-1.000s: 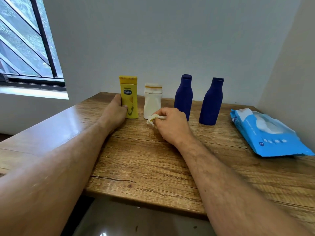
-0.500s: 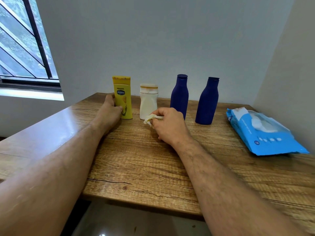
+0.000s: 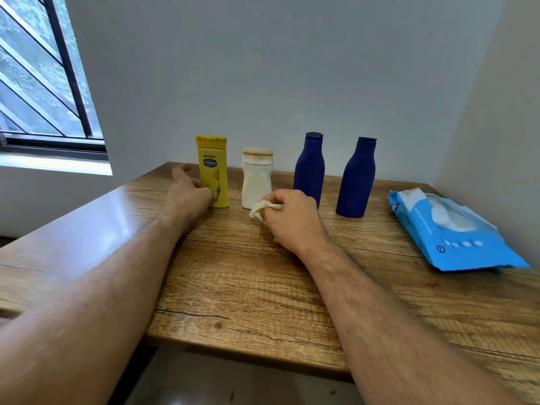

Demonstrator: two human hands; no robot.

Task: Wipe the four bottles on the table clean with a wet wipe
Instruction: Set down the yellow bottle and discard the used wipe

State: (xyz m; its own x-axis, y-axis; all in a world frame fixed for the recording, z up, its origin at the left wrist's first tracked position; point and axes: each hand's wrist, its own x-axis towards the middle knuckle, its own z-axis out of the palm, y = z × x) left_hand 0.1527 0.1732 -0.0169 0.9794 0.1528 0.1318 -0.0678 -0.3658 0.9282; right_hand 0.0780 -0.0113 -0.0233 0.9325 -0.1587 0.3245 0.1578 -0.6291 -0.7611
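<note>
Left hand (image 3: 187, 194): fingers relaxed, beside the yellow bottle (image 3: 212, 171), contact unclear.
Right hand (image 3: 292, 217): fingers pinching the crumpled wet wipe (image 3: 258, 208).
Bench (image 3: 248, 273): four upright bottles.

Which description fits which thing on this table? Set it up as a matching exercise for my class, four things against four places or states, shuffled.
Things:
1. yellow bottle
2. white bottle
3. wet wipe
4. wipes pack

Descriptions:
A. crumpled, pinched in the right hand
B. lying flat at the table's right side
C. left end of the row, left hand at it
D. upright, second from left

Pairs: 1-C, 2-D, 3-A, 4-B
</note>
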